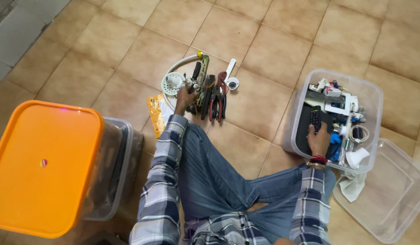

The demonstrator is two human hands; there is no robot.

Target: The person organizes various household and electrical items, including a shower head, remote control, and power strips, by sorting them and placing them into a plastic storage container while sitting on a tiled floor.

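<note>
My left hand [184, 97] rests on a cluster of tools [209, 93] laid on the tiled floor, closed around a small metal piece beside red-handled pliers [219, 102] and a screwdriver. A white round shower head with its hose [173, 83] lies just left of that hand. My right hand [319, 140] reaches into a clear plastic bin [375, 95] and grips a black remote control [315, 118]. The bin holds several small items: white fittings, a coiled cable, blue pieces.
A clear container with an orange lid [42, 168] stands at my left. A clear plastic lid [391, 190] lies at the right with a white cloth [354, 185] on its edge. An orange packet [155, 115] lies by my left sleeve. My legs in jeans fill the foreground.
</note>
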